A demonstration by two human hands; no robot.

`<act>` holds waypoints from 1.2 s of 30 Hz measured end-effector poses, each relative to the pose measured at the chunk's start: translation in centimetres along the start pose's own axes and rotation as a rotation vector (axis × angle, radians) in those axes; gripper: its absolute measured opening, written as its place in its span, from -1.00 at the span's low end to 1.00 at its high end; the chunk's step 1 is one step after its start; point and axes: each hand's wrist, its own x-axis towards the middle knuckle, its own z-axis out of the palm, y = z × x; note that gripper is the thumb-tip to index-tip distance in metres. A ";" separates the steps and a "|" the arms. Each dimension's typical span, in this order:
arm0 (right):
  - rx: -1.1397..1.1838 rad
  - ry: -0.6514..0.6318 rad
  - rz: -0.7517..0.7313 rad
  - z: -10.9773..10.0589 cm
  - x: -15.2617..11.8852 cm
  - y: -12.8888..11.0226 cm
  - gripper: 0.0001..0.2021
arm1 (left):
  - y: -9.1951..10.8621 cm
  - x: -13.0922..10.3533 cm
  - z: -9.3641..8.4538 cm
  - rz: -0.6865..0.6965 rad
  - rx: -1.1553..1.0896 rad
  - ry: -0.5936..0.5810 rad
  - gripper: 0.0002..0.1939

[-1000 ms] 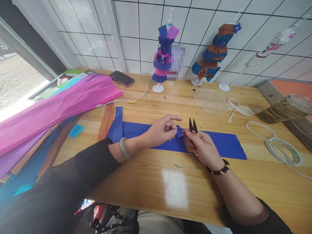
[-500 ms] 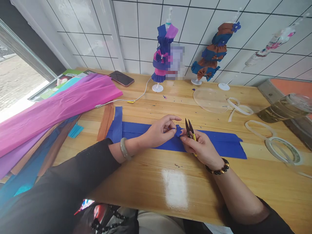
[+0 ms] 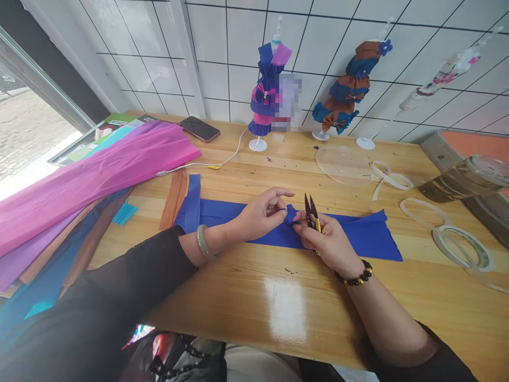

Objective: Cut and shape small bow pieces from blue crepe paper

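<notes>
My left hand pinches one side of a small blue crepe paper flower between thumb and forefinger; its other fingers are loosely bent. My right hand holds the flower's other side with its fingertips. Tucked in that same hand is a pair of scissors with dark blades pointing away from me and yellow on the handles. Under both hands lies a long blue crepe paper strip, its far right corner curled up. A shorter blue strip crosses its left end, near a brown strip.
Coloured crepe paper sheets spread across the left, near a phone. Paper-dressed stands line the tiled wall. On the right are a clear disc, a tape roll and a jar of dark liquid.
The long blue strip's right corner has lifted and curled up. The scissor blades have shifted slightly to the right. Both hands keep their hold on the flower.
</notes>
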 end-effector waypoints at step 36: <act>-1.446 0.654 -0.047 -10.4 4.9 -3.8 -0.56 | -1.4 1.7 -1.9 -0.344 -0.387 0.350 -0.72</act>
